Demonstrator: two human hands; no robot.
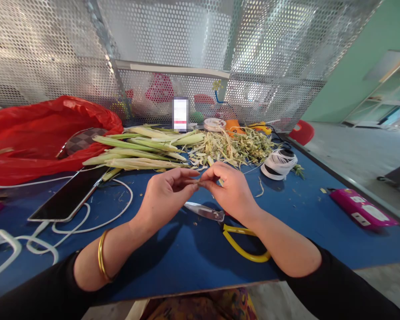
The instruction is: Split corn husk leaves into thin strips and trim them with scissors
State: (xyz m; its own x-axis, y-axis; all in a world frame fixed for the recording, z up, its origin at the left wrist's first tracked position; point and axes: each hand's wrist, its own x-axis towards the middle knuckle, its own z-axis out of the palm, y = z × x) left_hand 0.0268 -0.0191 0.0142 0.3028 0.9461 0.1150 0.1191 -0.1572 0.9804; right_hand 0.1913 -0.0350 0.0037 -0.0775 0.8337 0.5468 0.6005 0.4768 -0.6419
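Observation:
Over the middle of the blue table, my left hand (168, 191) and my right hand (228, 189) meet with their fingertips pinched together. Something small and pale brown is between the tips, too small to name. Below them lies a pair of scissors (245, 249) with yellow handles, partly under my right forearm. Beyond my hands a bundle of long green husk-like leaves (143, 149) lies at the left, and a heap of dry plant scraps (231, 149) lies at the right. A spool of white string (279, 164) stands right of my right hand.
A red plastic bag (53, 133) fills the back left. In front of it a phone (70, 195) lies plugged into a white cable (126, 213). A magenta packet (362, 209) rests near the right edge. Perforated metal panels (173, 40) rise behind the table (186, 271).

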